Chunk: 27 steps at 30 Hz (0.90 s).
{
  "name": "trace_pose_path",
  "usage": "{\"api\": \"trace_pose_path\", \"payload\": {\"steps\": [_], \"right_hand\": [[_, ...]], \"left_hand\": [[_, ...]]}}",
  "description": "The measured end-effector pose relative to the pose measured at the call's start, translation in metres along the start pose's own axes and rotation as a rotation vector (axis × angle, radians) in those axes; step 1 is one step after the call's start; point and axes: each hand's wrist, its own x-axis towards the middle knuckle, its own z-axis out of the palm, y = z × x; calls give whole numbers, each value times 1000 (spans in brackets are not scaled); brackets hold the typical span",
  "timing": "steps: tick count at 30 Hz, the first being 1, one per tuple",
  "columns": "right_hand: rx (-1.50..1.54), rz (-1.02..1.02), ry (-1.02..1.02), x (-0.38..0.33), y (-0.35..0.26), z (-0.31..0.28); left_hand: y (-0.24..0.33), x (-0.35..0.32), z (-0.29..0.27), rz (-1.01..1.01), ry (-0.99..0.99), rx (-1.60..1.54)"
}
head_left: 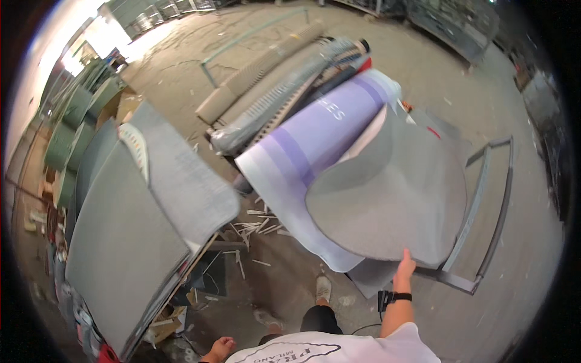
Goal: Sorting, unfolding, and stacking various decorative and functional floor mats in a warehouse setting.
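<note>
My right hand (405, 268) is at the near edge of a large grey mat (393, 212), one finger lying on its upper face and the rest closed at the rim. The mat's far part bends upward in a curl. Beneath it runs a purple and lilac striped mat (302, 142), rolled at the far side and hanging loose toward me. Low in the picture, close to my body, my left hand (223, 348) is curled, with nothing visible in it.
Several long rolls (260, 72) lie beyond the purple mat. On the left, a stack of grey mats (127, 242) rests on a support. A metal frame (505, 175) stands to the right. White scraps (260, 227) litter the floor between the stacks.
</note>
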Motion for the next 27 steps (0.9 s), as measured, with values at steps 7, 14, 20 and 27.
{"api": "trace_pose_path", "payload": {"steps": [7,14,20,27], "right_hand": [[132,-527,-128,-47,-142,87],[81,-1118,-1052,-446,-291,226],[-719,-1525,-1767,-804,-206,242],[-901,-1527,-2685,-961,62,201]], "left_hand": [[-163,29,-13,66,53,-240],[-185,-39,-88,309,255,-330],[-122,-77,-213,739,553,-791],[-134,-56,-285,1053,221,-1595]]}}
